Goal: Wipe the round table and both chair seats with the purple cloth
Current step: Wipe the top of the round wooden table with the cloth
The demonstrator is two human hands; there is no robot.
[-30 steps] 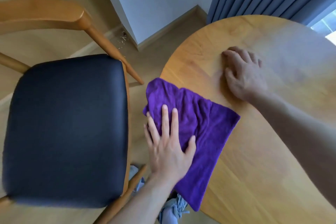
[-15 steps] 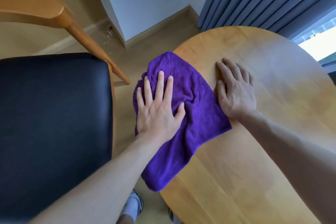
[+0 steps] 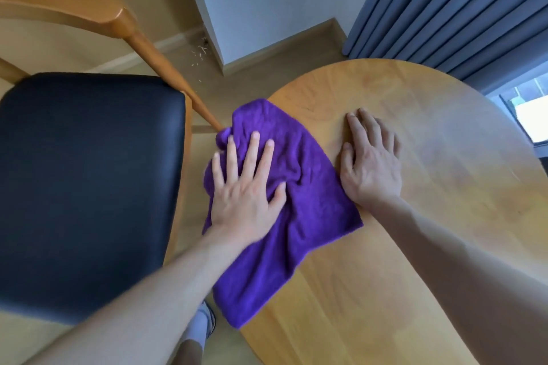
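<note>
left hand (image 3: pixel 246 195) flat, open on cloth (image 3: pixel 299 201), swept farther along table (image 3: pixel 444 216) edge since 1 s ago; right hand (image 3: pixel 370 169) open, bracing; seat (image 3: pixel 89 187) unwiped

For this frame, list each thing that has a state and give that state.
purple cloth: crumpled, spread over the table's left edge, partly overhanging.
left hand: flat, fingers spread, pressing on the cloth.
right hand: flat on bare table beside the cloth.
round table: bare apart from cloth and hands.
chair seat: bare, nothing on it.
</note>
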